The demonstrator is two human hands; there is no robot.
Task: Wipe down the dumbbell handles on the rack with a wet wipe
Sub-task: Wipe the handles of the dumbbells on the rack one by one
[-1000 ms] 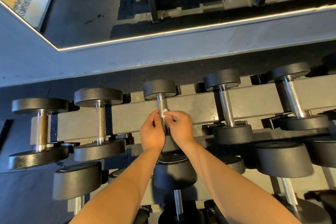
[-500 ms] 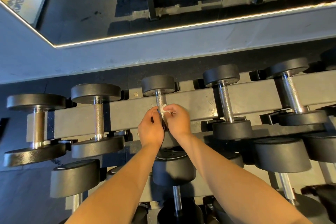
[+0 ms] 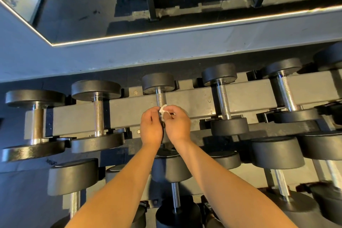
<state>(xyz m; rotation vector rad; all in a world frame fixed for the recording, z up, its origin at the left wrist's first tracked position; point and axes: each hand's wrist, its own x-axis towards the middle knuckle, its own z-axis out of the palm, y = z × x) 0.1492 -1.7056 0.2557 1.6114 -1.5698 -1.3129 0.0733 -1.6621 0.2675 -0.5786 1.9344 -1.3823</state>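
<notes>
Wet wipe (image 3: 162,109) pinched in R hand (image 3: 177,126) fingers at near end of mid handle (image 3: 160,99) on rack (image 3: 185,102); L hand (image 3: 150,127) curled alongside, grip unclear. Handle runs straight away, bare length beyond fingers.

I see dim, even light on the rack (image 3: 74,118). A bright strip (image 3: 185,27) glares above it, the dumbbell handles (image 3: 223,98) glint, and straight lines bow near the edges.

Bare forearms stretch forward; the left hand (image 3: 150,127) and right hand (image 3: 178,124) meet at the near end of the middle dumbbell handle (image 3: 160,99), curled fingertips pinching a wet wipe (image 3: 162,109).
</notes>
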